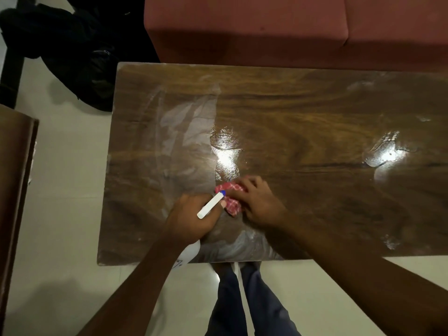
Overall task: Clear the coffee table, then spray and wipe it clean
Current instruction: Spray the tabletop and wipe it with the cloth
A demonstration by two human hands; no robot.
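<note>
The wooden coffee table [303, 112] fills the middle of the view, glossy with wet patches and pale smear streaks on its left half. My left hand [191, 214] grips a white spray bottle [211, 205] by the neck, its blue-tipped nozzle pointing up and right; the bottle's body shows below my wrist at the table's near edge. My right hand [259, 202] presses a red checked cloth [231, 198] flat on the tabletop just right of the nozzle. The cloth is partly hidden under my fingers.
A red sofa [266, 27] stands along the table's far side. A black bag or heap of dark cloth [72, 52] lies on the pale floor at the upper left. Brown wooden furniture [14, 178] borders the left edge. My legs stand at the table's near edge.
</note>
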